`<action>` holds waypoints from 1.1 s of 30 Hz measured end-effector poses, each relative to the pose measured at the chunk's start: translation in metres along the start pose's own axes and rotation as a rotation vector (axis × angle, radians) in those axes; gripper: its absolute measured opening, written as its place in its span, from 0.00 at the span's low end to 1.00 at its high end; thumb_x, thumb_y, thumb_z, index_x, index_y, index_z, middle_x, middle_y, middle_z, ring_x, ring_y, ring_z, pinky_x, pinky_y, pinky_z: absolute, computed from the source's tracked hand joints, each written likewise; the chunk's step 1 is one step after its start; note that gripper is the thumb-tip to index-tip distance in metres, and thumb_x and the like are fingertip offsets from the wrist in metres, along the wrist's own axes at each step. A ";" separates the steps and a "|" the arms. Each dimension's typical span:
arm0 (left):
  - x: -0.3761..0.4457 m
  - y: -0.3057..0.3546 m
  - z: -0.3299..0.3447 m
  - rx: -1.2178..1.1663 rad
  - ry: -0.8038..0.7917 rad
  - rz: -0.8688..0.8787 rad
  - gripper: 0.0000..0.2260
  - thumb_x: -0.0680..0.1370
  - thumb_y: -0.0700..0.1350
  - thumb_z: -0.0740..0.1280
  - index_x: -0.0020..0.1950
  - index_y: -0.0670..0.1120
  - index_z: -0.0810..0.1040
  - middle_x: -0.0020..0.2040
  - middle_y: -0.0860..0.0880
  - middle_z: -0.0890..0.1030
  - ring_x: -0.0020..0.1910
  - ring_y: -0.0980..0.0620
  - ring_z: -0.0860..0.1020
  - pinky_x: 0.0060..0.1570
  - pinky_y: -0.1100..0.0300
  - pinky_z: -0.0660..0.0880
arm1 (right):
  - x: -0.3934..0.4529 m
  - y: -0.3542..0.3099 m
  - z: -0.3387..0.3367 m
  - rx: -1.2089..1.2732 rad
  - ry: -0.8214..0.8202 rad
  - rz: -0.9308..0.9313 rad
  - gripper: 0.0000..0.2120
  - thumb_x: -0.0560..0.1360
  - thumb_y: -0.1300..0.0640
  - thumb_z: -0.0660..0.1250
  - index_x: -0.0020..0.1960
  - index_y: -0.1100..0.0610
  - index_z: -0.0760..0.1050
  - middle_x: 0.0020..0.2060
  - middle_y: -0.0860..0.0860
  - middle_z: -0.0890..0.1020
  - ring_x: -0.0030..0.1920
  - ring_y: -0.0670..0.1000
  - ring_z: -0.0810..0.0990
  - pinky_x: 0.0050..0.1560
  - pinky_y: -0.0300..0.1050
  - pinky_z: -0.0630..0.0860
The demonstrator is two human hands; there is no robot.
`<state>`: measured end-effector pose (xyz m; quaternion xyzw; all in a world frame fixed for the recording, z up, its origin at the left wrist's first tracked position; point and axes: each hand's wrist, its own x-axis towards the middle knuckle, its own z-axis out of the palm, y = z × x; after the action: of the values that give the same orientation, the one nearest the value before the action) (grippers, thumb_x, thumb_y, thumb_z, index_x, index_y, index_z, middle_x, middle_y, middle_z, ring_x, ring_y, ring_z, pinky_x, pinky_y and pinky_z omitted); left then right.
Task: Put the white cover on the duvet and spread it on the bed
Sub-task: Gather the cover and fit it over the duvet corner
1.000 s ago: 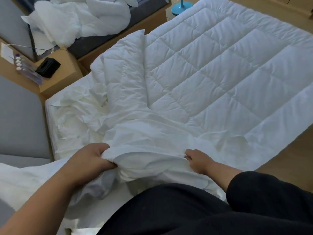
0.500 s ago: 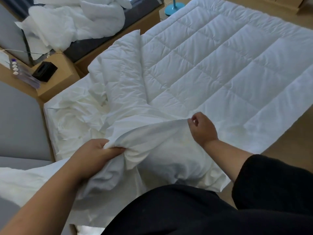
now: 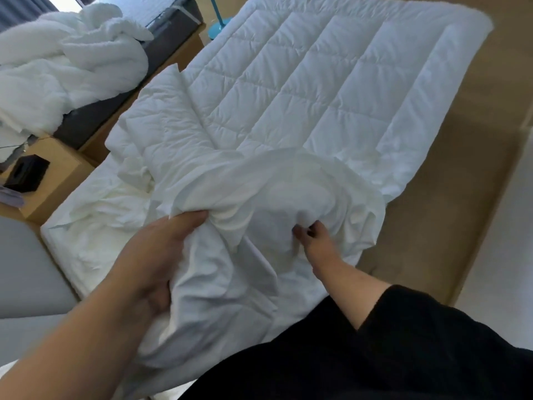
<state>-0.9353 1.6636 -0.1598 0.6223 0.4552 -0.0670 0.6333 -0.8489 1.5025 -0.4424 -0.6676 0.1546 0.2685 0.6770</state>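
Note:
A white quilted duvet lies spread over the bed, its left side folded up in a ridge. The thin white cover is bunched over the duvet's near corner. My left hand grips a thick gather of the cover, fingers curled round it. My right hand pinches a fold of the cover lower right of the bulge, fingertips buried in cloth. The bed's rumpled white sheet shows at the left.
A wooden nightstand with a black box stands left of the bed. A second bed at the back left carries a heap of white bedding. A teal lamp base stands between the beds. Tan floor lies to the right.
My right hand rose with the cover's edge, then dropped back and took a new fold. The cover has come further over the duvet corner. The view has swung left.

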 end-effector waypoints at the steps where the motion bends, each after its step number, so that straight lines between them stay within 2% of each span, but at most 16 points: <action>1: -0.006 0.000 -0.002 -0.010 0.004 0.002 0.14 0.75 0.50 0.72 0.57 0.44 0.82 0.49 0.43 0.87 0.46 0.43 0.86 0.53 0.47 0.78 | -0.001 -0.011 0.008 0.036 0.062 -0.030 0.06 0.76 0.49 0.71 0.48 0.51 0.77 0.44 0.49 0.83 0.49 0.53 0.81 0.51 0.47 0.77; 3: -0.016 0.000 -0.009 0.000 0.024 0.020 0.13 0.75 0.50 0.72 0.55 0.45 0.81 0.47 0.43 0.87 0.44 0.43 0.86 0.52 0.47 0.78 | -0.002 -0.026 0.015 -0.010 0.139 -0.083 0.09 0.79 0.51 0.67 0.41 0.51 0.76 0.37 0.46 0.80 0.41 0.48 0.78 0.46 0.42 0.72; 7: -0.031 0.002 -0.024 -0.012 0.057 0.054 0.15 0.74 0.50 0.73 0.58 0.44 0.81 0.49 0.43 0.87 0.46 0.41 0.86 0.55 0.44 0.78 | -0.009 -0.030 0.016 -0.240 0.135 -0.308 0.07 0.82 0.53 0.62 0.46 0.52 0.73 0.40 0.44 0.77 0.43 0.46 0.74 0.48 0.41 0.67; 9: -0.030 0.011 -0.032 -0.029 0.078 0.121 0.13 0.75 0.48 0.71 0.57 0.44 0.83 0.49 0.43 0.87 0.46 0.42 0.86 0.52 0.45 0.79 | -0.012 -0.010 -0.002 -0.530 0.121 -0.372 0.08 0.83 0.55 0.58 0.45 0.53 0.68 0.40 0.46 0.74 0.43 0.50 0.74 0.44 0.43 0.65; 10: -0.028 0.017 -0.037 -0.029 0.083 0.153 0.12 0.75 0.46 0.71 0.57 0.44 0.83 0.49 0.42 0.86 0.46 0.41 0.86 0.50 0.45 0.79 | -0.014 0.007 -0.019 -0.769 0.075 -0.345 0.08 0.83 0.56 0.56 0.45 0.53 0.66 0.41 0.47 0.75 0.44 0.53 0.76 0.43 0.44 0.65; 12: -0.024 0.026 -0.041 0.042 0.054 0.197 0.18 0.70 0.39 0.72 0.59 0.42 0.82 0.52 0.39 0.85 0.47 0.37 0.85 0.46 0.42 0.80 | -0.025 0.058 -0.062 -1.218 -0.067 -0.190 0.04 0.82 0.56 0.54 0.52 0.51 0.67 0.51 0.49 0.79 0.51 0.54 0.80 0.47 0.46 0.70; 14: -0.024 0.025 -0.036 0.190 0.017 0.213 0.23 0.65 0.32 0.74 0.59 0.41 0.81 0.50 0.37 0.85 0.44 0.36 0.85 0.43 0.40 0.82 | -0.040 0.108 -0.090 -1.418 -0.197 0.025 0.11 0.82 0.52 0.54 0.62 0.50 0.69 0.60 0.50 0.78 0.59 0.52 0.79 0.59 0.47 0.72; 16: -0.025 0.015 -0.025 0.383 -0.027 0.202 0.16 0.65 0.34 0.76 0.52 0.41 0.83 0.45 0.37 0.85 0.42 0.35 0.85 0.47 0.35 0.81 | -0.046 0.132 -0.095 -1.396 -0.269 0.224 0.16 0.82 0.50 0.57 0.68 0.50 0.69 0.65 0.50 0.76 0.64 0.53 0.76 0.67 0.50 0.69; 17: -0.023 0.011 -0.023 0.462 -0.053 0.202 0.13 0.65 0.38 0.78 0.48 0.42 0.83 0.45 0.38 0.86 0.43 0.35 0.85 0.50 0.33 0.80 | -0.044 0.131 -0.089 -1.335 -0.279 0.274 0.18 0.81 0.48 0.57 0.69 0.50 0.69 0.66 0.51 0.75 0.64 0.53 0.75 0.68 0.52 0.69; 19: -0.020 0.007 -0.021 0.598 -0.093 0.218 0.19 0.60 0.50 0.80 0.47 0.44 0.84 0.46 0.40 0.86 0.46 0.36 0.85 0.53 0.32 0.78 | -0.038 0.114 -0.085 -1.141 -0.181 0.245 0.18 0.80 0.44 0.57 0.66 0.51 0.71 0.64 0.52 0.76 0.61 0.54 0.77 0.65 0.52 0.72; 22: -0.015 0.004 -0.030 0.827 -0.105 0.290 0.26 0.60 0.61 0.78 0.48 0.44 0.82 0.44 0.43 0.86 0.45 0.39 0.84 0.53 0.35 0.79 | -0.034 0.056 -0.072 -0.880 0.117 -0.155 0.24 0.79 0.46 0.64 0.71 0.55 0.68 0.67 0.53 0.72 0.66 0.56 0.73 0.67 0.51 0.71; 24: -0.018 -0.004 -0.035 1.043 -0.137 0.349 0.24 0.64 0.65 0.76 0.45 0.45 0.81 0.41 0.48 0.85 0.42 0.46 0.83 0.51 0.41 0.79 | -0.041 0.010 -0.057 -0.782 0.183 -0.463 0.30 0.76 0.49 0.70 0.74 0.56 0.65 0.72 0.54 0.68 0.73 0.56 0.66 0.73 0.53 0.64; 26: -0.018 -0.016 -0.040 1.176 -0.151 0.384 0.23 0.67 0.66 0.74 0.42 0.45 0.79 0.37 0.50 0.83 0.37 0.51 0.81 0.47 0.48 0.78 | -0.051 -0.030 -0.042 -0.836 0.029 -0.626 0.39 0.74 0.46 0.73 0.79 0.51 0.58 0.78 0.52 0.60 0.78 0.54 0.58 0.76 0.52 0.55; 28: -0.015 -0.026 -0.045 1.211 -0.142 0.398 0.23 0.69 0.65 0.74 0.41 0.45 0.77 0.36 0.51 0.81 0.35 0.55 0.79 0.44 0.52 0.76 | -0.062 -0.051 -0.027 -1.067 -0.198 -0.743 0.41 0.72 0.43 0.73 0.79 0.43 0.57 0.79 0.48 0.60 0.78 0.51 0.58 0.75 0.53 0.54; 30: -0.012 -0.036 -0.049 1.294 -0.164 0.390 0.24 0.69 0.67 0.71 0.41 0.46 0.76 0.37 0.50 0.80 0.36 0.55 0.79 0.43 0.55 0.75 | -0.071 -0.047 -0.017 -1.301 -0.424 -0.764 0.32 0.71 0.42 0.72 0.72 0.37 0.64 0.71 0.43 0.71 0.71 0.48 0.68 0.69 0.53 0.62; 33: -0.013 -0.053 -0.044 1.583 -0.302 0.294 0.24 0.72 0.71 0.64 0.43 0.50 0.71 0.41 0.52 0.77 0.41 0.55 0.76 0.41 0.60 0.70 | -0.083 -0.033 -0.019 -1.493 -0.595 -0.511 0.17 0.74 0.42 0.67 0.62 0.39 0.71 0.56 0.45 0.79 0.57 0.53 0.78 0.55 0.53 0.73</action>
<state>-0.9995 1.6833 -0.1812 0.9227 0.0966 -0.3679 0.0631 -0.8938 1.4716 -0.3693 -0.8558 -0.4041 0.3036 0.1105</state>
